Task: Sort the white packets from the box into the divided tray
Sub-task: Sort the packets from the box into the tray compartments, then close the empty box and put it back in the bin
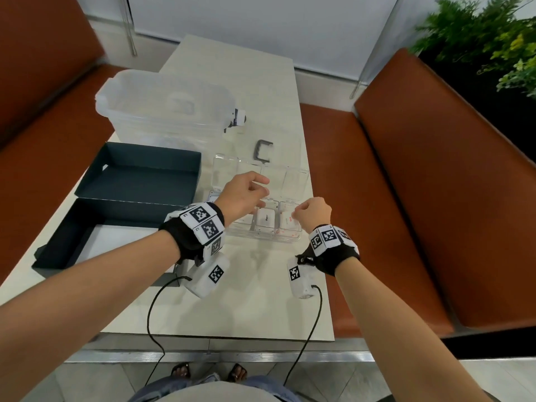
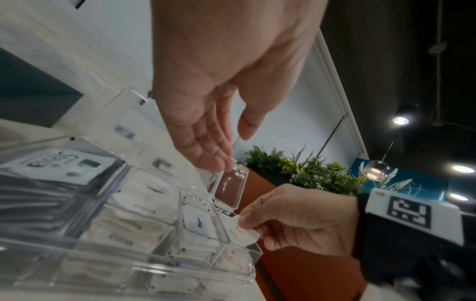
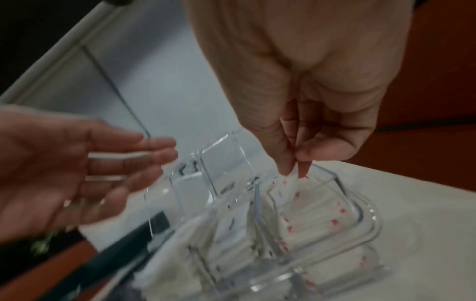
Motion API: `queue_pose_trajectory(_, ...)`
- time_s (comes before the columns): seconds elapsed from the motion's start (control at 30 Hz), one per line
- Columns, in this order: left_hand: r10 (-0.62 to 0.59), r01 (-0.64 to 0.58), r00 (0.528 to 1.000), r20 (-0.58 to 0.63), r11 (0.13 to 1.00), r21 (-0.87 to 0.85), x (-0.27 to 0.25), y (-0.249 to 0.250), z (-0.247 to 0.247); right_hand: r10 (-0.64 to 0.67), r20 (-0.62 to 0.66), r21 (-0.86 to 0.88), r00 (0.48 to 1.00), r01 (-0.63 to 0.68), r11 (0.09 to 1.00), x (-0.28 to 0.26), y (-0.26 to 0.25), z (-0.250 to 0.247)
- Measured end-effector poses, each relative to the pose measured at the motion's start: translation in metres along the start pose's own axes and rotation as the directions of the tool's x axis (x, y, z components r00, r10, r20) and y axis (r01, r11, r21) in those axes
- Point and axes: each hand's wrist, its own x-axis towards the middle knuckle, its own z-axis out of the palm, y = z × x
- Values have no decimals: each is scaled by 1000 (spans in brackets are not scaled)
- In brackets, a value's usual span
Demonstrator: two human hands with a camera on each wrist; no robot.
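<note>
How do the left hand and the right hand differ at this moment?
The left hand has straight fingers touching the raised clear lid flap; the right hand pinches a red-marked white packet. The left hand sits higher and further back over the divided tray; the right hand is at its rightmost compartment. Both wear marker-covered wristbands.

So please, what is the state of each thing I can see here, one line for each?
Left hand: fingers straight, touching the open clear lid.
Right hand: pinches a red-marked packet over the tray's rightmost compartment.
Divided tray: open, near compartments hold white packets.
Dark box: open, no packets visible.
Large clear bin: lid on.
</note>
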Motion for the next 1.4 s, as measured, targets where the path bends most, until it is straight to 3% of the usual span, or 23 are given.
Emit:
queue_pose_trajectory(0.3, -8, 8, 1000, -4, 1000, -2, -3, -5, -7, -200, 53, -332, 978, 206, 921, -14, 1, 12)
queue_pose_trajectory(0.4, -9, 9, 1000, -5, 1000, 2, -4, -7, -7, -292, 59, -313, 955, 296, 903, -18, 5, 11)
queue_pose_trajectory(0.53, -11, 11, 1000, -4, 1000, 3, -5, -7, -6, -415, 167, -266, 894, 447, 854, -27, 13, 11)
queue_pose_trajectory(0.8, -15, 15, 1000, -4, 1000, -20, -9, -3, -5, -445, 217, -316, 868, 494, 810, -27, 24, 6)
queue_pose_trajectory(0.9, -16, 16, 1000, -12, 1000, -27, -14, 0, -13, -497, 181, -292, 849, 529, 797, -28, 17, 1)
queue_pose_trajectory(1.2, 1, 3, 999, -35, 994, 112, -37, 5, -104, -619, 111, 80, 777, 614, 785, -52, -76, -4)
queue_pose_trajectory(1.33, 21, 2, 995, -98, 973, 231, -43, -8, -166, -644, 163, 152, 748, 626, 765, -70, -118, 26)
queue_pose_trajectory(1.4, 34, 21, 988, -149, 935, 354, -44, -23, -200, -593, 233, 126, 771, 581, 804, -78, -131, 48)
